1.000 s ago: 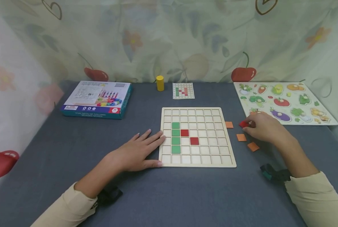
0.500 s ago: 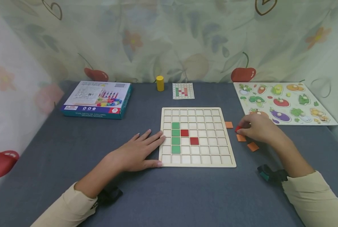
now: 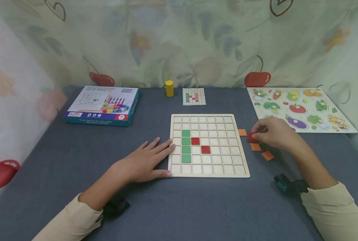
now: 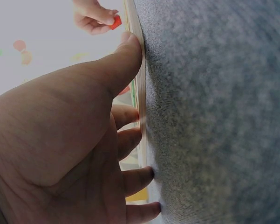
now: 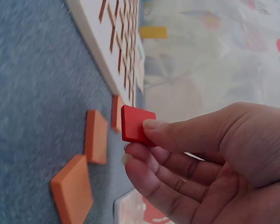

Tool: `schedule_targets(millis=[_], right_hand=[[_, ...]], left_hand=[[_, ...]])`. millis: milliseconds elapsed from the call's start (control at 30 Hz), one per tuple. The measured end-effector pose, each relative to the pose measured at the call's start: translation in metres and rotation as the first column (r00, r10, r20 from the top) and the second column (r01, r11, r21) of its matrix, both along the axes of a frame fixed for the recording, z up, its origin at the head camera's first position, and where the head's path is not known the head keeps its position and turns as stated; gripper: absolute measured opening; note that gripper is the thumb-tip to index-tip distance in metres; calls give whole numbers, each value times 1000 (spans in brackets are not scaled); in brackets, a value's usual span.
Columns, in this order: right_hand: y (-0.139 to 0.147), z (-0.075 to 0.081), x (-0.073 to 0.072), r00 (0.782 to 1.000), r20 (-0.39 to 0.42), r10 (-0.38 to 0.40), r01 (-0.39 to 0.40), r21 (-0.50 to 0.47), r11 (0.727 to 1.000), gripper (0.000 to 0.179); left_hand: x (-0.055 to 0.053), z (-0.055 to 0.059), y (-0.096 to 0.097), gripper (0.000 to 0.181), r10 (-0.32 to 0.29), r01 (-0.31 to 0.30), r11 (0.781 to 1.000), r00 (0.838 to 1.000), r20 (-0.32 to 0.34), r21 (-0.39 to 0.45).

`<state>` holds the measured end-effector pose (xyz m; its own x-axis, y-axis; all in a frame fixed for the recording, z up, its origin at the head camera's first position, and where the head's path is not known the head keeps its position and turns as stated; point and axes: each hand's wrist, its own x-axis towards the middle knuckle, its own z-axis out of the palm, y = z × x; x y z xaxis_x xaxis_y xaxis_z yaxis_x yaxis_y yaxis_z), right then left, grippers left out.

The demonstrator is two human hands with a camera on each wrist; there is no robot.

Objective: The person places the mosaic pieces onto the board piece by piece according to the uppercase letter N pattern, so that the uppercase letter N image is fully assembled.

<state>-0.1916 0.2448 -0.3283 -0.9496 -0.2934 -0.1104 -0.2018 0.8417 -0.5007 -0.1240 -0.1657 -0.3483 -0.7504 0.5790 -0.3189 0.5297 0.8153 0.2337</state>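
Note:
A red square tile [image 5: 136, 124] is pinched between the thumb and fingers of my right hand [image 3: 276, 134], just right of the wooden grid board [image 3: 209, 170]. Below that hand lie orange tiles [image 3: 255, 147], several in all, with one at the board's right edge. My left hand [image 3: 145, 160] rests with spread, straight fingers along the board's left edge; its thumb and fingertips touch the rim in the left wrist view. Set in the grid are a column of green tiles [image 3: 186, 141] and two red tiles [image 3: 195, 141] stepping down diagonally.
Behind the board lies a small pattern card [image 3: 194, 96] with coloured squares, next to a yellow cylinder [image 3: 169, 88]. A boxed toy set [image 3: 102, 105] is at the back left. A vegetable picture board [image 3: 299, 107] lies at the back right, close behind the right hand.
My right hand has shifted slightly left with the red tile, nearer to the board and the orange tiles. The left hand and the board stay where they were.

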Motion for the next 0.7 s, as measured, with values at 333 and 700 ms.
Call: schedule_targets(millis=[333,700], right_hand=[[-25,9,16,996,-56,66,-69,-67,995,11],[-66,1,38,976,-79,202,-210,-114,971,11]], left_hand=[[0,0,0,91,1,-1,1000,1000,4,-4],[0,-1,-1,90,-8,8,1000,1000,-3,9]])
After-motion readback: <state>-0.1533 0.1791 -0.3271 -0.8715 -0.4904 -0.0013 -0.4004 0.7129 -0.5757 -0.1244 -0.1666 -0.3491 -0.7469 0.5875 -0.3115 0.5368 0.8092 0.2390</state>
